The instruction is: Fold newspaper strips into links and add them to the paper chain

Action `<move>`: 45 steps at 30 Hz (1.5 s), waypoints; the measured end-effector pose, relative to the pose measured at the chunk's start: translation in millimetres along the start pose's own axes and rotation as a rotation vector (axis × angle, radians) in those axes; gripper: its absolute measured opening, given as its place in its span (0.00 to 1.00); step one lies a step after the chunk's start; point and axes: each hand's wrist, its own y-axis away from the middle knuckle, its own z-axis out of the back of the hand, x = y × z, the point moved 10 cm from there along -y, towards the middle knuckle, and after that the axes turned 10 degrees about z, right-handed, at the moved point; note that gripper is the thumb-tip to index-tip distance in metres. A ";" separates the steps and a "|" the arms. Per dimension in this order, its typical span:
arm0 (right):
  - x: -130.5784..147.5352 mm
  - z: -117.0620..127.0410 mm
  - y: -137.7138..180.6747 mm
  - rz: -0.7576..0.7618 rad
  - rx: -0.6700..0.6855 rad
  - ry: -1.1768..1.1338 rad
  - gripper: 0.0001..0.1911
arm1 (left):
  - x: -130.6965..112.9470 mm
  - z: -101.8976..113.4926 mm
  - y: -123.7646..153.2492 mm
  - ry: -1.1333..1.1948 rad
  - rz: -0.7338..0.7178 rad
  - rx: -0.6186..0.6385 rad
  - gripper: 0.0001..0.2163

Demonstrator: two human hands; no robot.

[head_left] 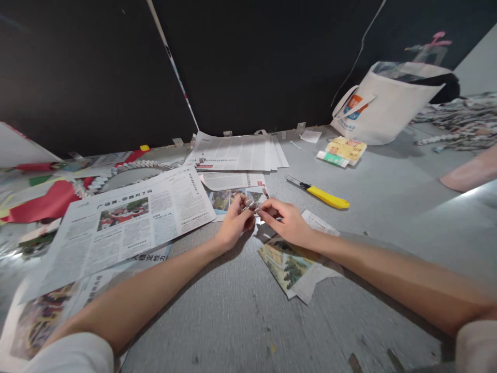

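My left hand (235,221) and my right hand (286,220) meet over the grey table (240,311), fingertips together. Both pinch a small folded piece of newspaper (253,206) held between them, just above the table. Cut newspaper pieces with a colour picture (289,267) lie under my right wrist. A large open newspaper sheet (128,225) lies to the left of my left hand.
A yellow utility knife (320,194) lies beyond my right hand. A stack of newspapers (236,153) sits at the back, a white tote bag (388,103) and small cards (344,150) at the back right. Folded paper chains (116,173) and red paper (46,202) lie at the left.
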 end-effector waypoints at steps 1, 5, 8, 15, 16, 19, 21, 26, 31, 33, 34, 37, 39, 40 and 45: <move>0.3 0.4 0.0 -0.001 -0.003 0.002 0.12 | 0.4 -0.4 -0.2 0.001 0.002 0.004 0.12; 2.4 1.2 0.0 0.005 -0.003 0.011 0.13 | 0.6 -0.3 -0.5 0.005 0.007 0.006 0.12; 4.2 0.7 -0.3 0.011 0.003 0.002 0.12 | 0.0 -1.0 -1.0 -0.008 0.005 0.015 0.10; 9.0 0.8 -0.6 0.057 0.003 -0.007 0.11 | 7.9 -1.1 -4.8 0.077 0.038 0.052 0.06; 9.6 0.9 -0.4 0.071 0.003 0.003 0.10 | 10.3 -1.5 -5.2 0.112 0.057 0.066 0.07; 11.7 1.3 0.2 0.122 -0.005 0.024 0.08 | 15.5 0.1 -6.4 0.171 0.094 0.076 0.10; 13.4 1.8 0.4 0.151 -0.014 0.022 0.07 | 16.1 0.0 -6.9 0.156 0.089 0.084 0.09; 20.0 3.5 -0.4 0.207 -0.026 0.035 0.05 | 11.1 -1.1 -5.4 0.052 0.040 0.067 0.10; 20.7 3.8 -1.0 0.211 -0.027 0.061 0.06 | 4.1 3.1 -3.4 0.013 0.013 -0.004 0.12; 18.7 4.6 -1.1 0.196 -0.036 0.083 0.07 | 1.5 2.2 -3.2 0.003 0.001 0.001 0.13; 17.1 5.4 -1.1 0.181 -0.044 0.092 0.07 | 0.5 0.8 -3.2 -0.010 -0.004 0.012 0.13; 12.1 8.5 -0.9 0.123 -0.073 0.109 0.08 | -0.1 -3.0 -2.8 -0.049 -0.006 0.037 0.16; 11.4 9.7 -0.7 0.105 -0.082 0.116 0.09 | 0.9 -3.3 -2.4 -0.045 0.003 0.035 0.19; 11.5 9.8 -0.7 0.102 -0.082 0.115 0.10 | 1.7 -3.0 -2.2 -0.030 0.009 0.033 0.20; -2.1 5.5 -1.1 -0.006 -0.051 -0.036 0.13 | 5.1 -2.9 -1.8 0.025 0.037 0.052 0.19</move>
